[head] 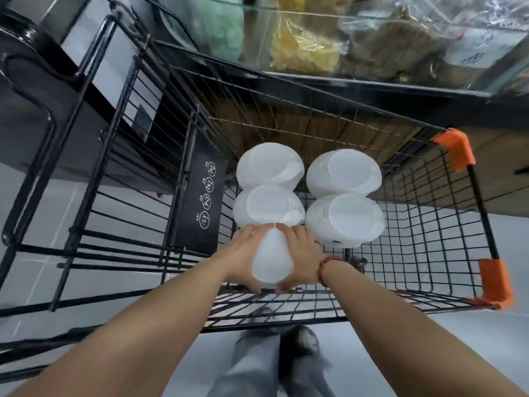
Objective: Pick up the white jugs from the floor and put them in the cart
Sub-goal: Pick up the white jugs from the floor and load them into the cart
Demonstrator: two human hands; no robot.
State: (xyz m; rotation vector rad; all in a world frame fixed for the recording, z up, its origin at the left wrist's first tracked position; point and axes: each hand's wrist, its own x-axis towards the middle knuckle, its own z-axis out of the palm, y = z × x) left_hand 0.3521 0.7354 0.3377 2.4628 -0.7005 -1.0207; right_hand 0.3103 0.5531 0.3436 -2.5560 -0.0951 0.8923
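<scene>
Both hands, the left hand point(243, 255) and the right hand point(300, 257), clasp a white jug point(272, 260) between them inside the black wire cart point(429, 253), with four more jugs point(309, 193) packed touching at its twelve o'clock.

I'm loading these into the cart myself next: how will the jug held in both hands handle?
Likely bulky: both hands, left and right, clasp the jug. Its smooth white plastic looks slippery, so a one-handed grip may slide. The four jugs in the cart stand steady, so tipping seems unlikely.
</scene>
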